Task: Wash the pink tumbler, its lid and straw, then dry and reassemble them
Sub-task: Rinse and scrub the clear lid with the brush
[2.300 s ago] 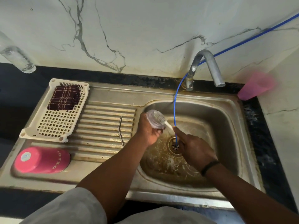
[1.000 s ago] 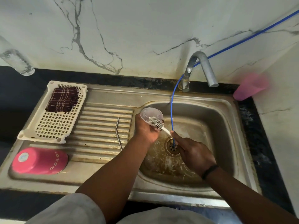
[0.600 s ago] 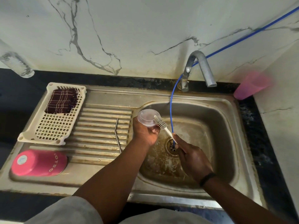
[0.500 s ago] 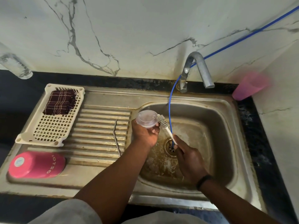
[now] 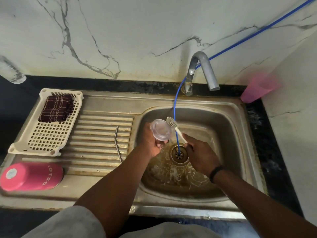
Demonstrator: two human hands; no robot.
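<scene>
Since the earlier frame you have swung the white-handled brush (image 5: 173, 125) from across the face of the clear round plastic lid (image 5: 160, 129) to its right edge, bristles now just past the rim. Your left hand (image 5: 151, 143) grips that one lid from below, tilted toward you over the stainless steel sink basin (image 5: 228, 134); your right hand (image 5: 199, 154) pinches the brush handle. One pink tumbler (image 5: 31, 176) lies on its side at the draining board's near left corner, with white lettering along its body that I cannot read for certain and a round pale label on its base. One bent metal straw (image 5: 117, 143) lies on the ribbed board. One cream perforated plastic tray (image 5: 42, 134) holds one folded maroon checked cloth (image 5: 56, 108). One translucent pink cup (image 5: 257, 89) stands right of the single tap (image 5: 204, 69).
</scene>
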